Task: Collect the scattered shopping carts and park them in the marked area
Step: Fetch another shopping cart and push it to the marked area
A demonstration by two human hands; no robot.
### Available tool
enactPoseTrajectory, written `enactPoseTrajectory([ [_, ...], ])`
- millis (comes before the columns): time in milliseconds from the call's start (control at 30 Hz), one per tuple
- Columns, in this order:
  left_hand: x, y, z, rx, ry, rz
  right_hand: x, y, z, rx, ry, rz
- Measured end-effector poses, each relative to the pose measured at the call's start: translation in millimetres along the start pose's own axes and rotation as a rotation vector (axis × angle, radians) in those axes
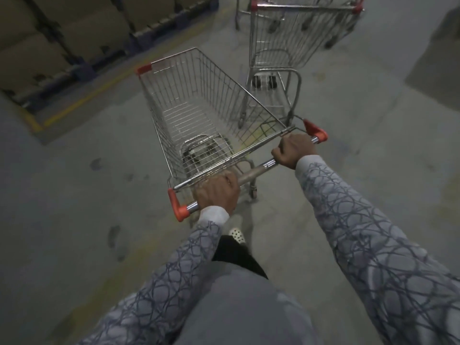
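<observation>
Wire shopping cart (pixel 189 100) was held by its handle bar (pixel 256 171) on the concrete floor (pixel 82 245) — left hand (pixel 216 192) clamped round it near one red end cap, right hand (pixel 296 150) clamped round it near the other. A second cart (pixel 286 46) was seen close ahead to the right; a yellow floor line (pixel 82 100) was seen beside stacked cartons (pixel 62 33).

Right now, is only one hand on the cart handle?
No, the left hand and the right hand both hold the cart handle, one toward each end.
</observation>
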State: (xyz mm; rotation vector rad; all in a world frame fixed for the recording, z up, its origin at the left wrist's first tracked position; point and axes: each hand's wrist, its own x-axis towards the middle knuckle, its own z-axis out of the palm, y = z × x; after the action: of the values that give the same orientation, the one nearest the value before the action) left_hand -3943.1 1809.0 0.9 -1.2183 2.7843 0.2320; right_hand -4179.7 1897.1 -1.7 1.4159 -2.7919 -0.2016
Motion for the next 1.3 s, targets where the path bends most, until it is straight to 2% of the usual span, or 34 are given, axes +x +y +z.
enactPoseTrajectory([
  [133, 30, 26, -17, -0.095, -0.099, -0.061, 51, 25, 0, 0.011, 0.008, -0.085],
  [267, 59, 40, -26, -0.286, -0.093, -0.170, 88, 40, -1, -0.023, 0.034, -0.157],
  [367, 69, 50, -23, -0.152, -0.054, -0.069, 113, 49, 2, -0.072, 0.053, -0.215],
  [467, 87, 64, -16, -0.187, -0.140, -0.133, 144, 59, 2, -0.118, 0.032, -0.268],
  [633, 109, 84, -10, -0.084, -0.033, -0.185, 193, 65, -7, -0.126, 0.033, -0.420],
  [733, 116, 91, -12, -0.075, -0.069, -0.265, 211, 57, -14, -0.127, 0.016, -0.481],
  [800, 118, 87, -10, -0.039, 0.003, -0.328, 213, 46, -16, -0.149, 0.003, -0.508],
  [867, 109, 74, -14, 0.055, 0.052, -0.390, 205, 30, -17, -0.124, 0.007, -0.554],
  [967, 98, 31, -11, 0.098, -0.114, -0.481, 181, -1, -20, -0.039, -0.003, -0.633],
  [1067, 73, -30, -15, 0.075, -0.028, -0.671, 145, -44, -24, 0.105, -0.003, -0.734],
  [1167, 55, -100, -24, 0.022, 0.018, -0.742, 103, -94, -15, 0.240, 0.125, -0.868],
  [1300, 49, -178, -34, 0.072, -0.149, -0.720, 74, -154, -19, 0.363, 0.055, -0.725],
])
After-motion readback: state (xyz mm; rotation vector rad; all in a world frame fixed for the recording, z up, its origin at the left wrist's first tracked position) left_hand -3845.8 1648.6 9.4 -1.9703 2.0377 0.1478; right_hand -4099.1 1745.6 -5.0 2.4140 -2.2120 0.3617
